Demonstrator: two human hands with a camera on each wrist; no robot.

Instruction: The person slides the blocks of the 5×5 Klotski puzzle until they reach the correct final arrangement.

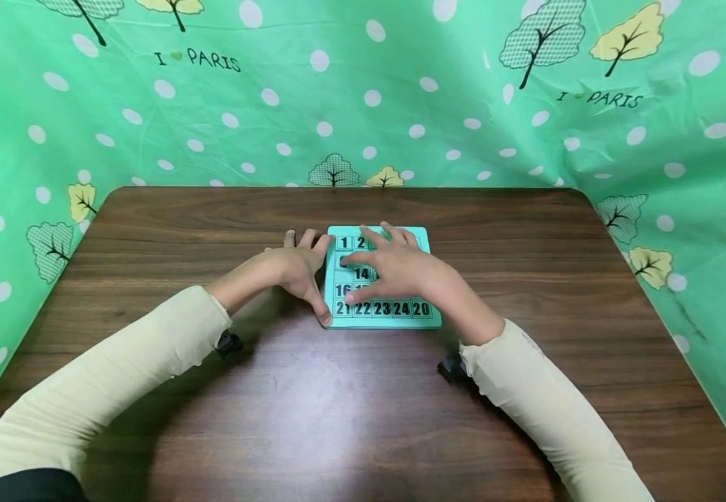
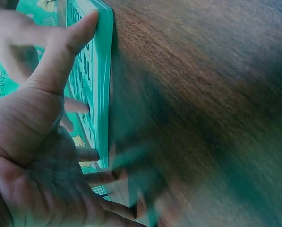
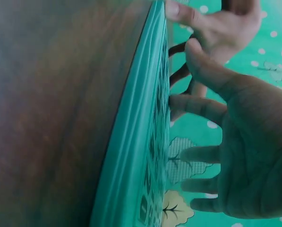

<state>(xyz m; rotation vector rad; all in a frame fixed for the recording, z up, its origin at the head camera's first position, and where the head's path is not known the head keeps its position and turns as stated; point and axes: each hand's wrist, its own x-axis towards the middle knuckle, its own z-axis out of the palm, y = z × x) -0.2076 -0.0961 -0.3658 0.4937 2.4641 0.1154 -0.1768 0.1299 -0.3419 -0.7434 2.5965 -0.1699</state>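
— Where does this take place?
— A flat, turquoise, rectangular number board with rounded corners (image 1: 388, 323) lies face up on a dark brown wood-grain table (image 1: 312, 411), toward its far edge, before a green cloth dotted with white (image 1: 394, 66). A person in cream sleeves (image 1: 118, 380) works over it with both hands.

— How are the hands placed?
— The left hand (image 1: 296, 268) spreads along the board's left side, thumb at the near corner, index finger by the far one, fingers mostly straight and not wrapped round it. The right hand (image 1: 400, 270) fans out above the face, index fingertip (image 1: 351, 259) at the left end of the second row, thumb clear of the surface in the right wrist view. It grips nothing.

— How would the board handle?
— Probably light and stiff, judging by its thin, plastic-looking frame, and likely to skid on the smooth tabletop without a brace. The square, black-numbered tiles (image 1: 382, 308) look suited to a light fingertip push rather than a pinch.

— And the best hold?
— By the raised rim, at opposite edges, fingers off the digits.
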